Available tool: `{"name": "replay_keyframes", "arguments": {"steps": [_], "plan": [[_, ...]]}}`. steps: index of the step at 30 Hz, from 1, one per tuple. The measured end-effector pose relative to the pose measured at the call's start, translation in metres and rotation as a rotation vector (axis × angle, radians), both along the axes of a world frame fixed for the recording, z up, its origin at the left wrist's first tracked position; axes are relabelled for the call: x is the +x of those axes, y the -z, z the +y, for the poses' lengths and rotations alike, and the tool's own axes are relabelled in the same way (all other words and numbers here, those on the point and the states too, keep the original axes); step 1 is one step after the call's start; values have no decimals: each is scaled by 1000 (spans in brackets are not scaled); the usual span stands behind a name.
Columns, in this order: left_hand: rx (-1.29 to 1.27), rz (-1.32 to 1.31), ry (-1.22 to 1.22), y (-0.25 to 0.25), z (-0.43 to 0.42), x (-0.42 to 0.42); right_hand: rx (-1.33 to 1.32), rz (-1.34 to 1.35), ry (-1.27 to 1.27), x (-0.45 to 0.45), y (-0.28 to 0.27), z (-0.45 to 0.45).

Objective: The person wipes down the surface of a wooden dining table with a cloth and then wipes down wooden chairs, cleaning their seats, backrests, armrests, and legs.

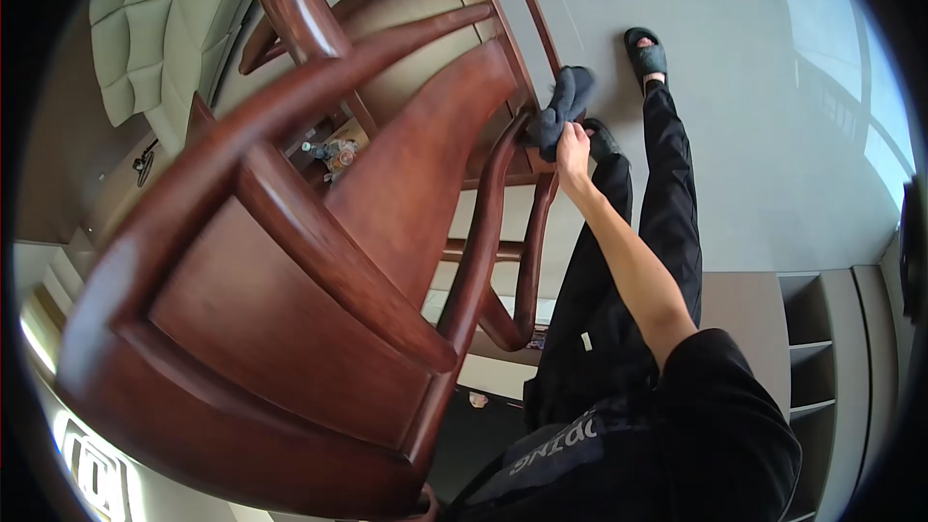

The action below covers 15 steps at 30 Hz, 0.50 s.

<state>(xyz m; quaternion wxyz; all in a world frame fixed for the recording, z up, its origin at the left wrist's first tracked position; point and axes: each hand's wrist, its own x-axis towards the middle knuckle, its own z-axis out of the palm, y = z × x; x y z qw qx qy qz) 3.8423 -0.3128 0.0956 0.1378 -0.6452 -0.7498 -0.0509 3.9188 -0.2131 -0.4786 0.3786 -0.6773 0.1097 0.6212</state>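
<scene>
The big reddish-brown wooden chair [290, 319] filled the left side, its broad back standing in the way of much behind it; past its bars I could make out a small bottle [317, 151], and beyond that a pale padded panel [145, 29]; a shelf unit [841, 367] stood on the other side, by the bare grey floor [735, 135]; the dark grey cloth [565, 104] was in the right hand [573, 147], just beyond its knuckles and up against the end of one curved chair bar; those fingers were bent closed around a bunch of it; only a sliver of the left hand [428, 501] showed, at the chair's near lower corner, well apart from the cloth, and I couldn't tell how far open it was or whether it gripped anything; I counted one cloth, one bottle and two dark slippers [646, 56], one on each foot.
</scene>
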Motion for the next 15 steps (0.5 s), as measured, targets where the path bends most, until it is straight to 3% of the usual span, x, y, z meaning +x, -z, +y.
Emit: {"name": "replay_keyframes", "arguments": {"steps": [4, 5, 7, 8, 9, 11, 13, 15], "plan": [[210, 507, 186, 18, 20, -17, 230, 335, -219, 16, -69, -5], [291, 657, 231, 20, 29, -24, 263, 354, -156, -2, -54, -5], [525, 1013, 308, 26, 47, -34, 72, 413, 89, -18, -44, 15], [669, 1146, 323, 28, 55, -30, 31, 278, 45, -32, -20, 18], [236, 656, 189, 11, 50, -22, -2, 139, 9, -41, -3, 24], [207, 631, 112, 44, 80, 62, -192, 172, 121, -45, 12, 33], [169, 598, 32, 56, 87, 67, -66, 306, 177, -39, 6, 34], [211, 529, 325, 41, 86, 32, 49, 329, 264, -44, -3, 24]]}}
